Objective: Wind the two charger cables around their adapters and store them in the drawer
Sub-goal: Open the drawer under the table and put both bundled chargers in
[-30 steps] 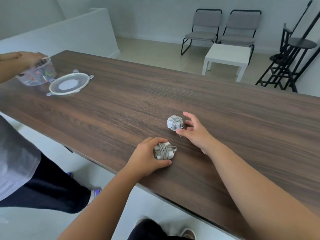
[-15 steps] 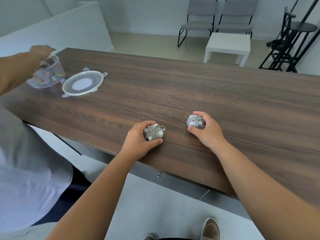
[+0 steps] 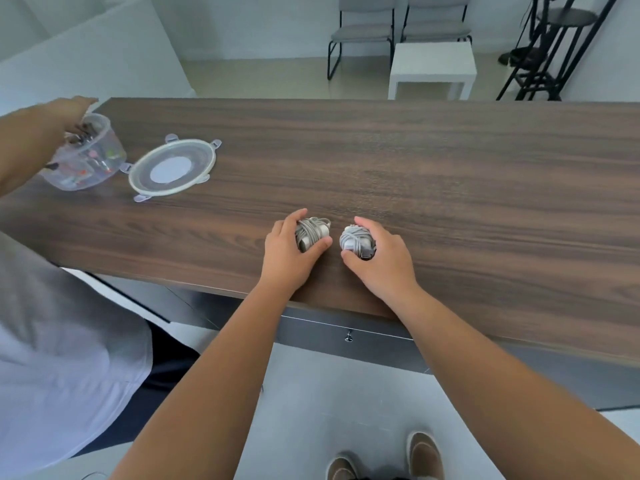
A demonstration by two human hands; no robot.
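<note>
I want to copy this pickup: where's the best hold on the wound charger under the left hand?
Across its short sides, from above and the near-left, as the left hand does. The left wound charger is a blocky bundle lying flat; thumb and fingers clamp over the cable turns, keeping them from unwinding.

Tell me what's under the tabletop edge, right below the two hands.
Under the table edge runs a grey drawer front with a small metal lock, closed. Its inside cannot be seen. The hands' forearms cover parts of the front.
</note>
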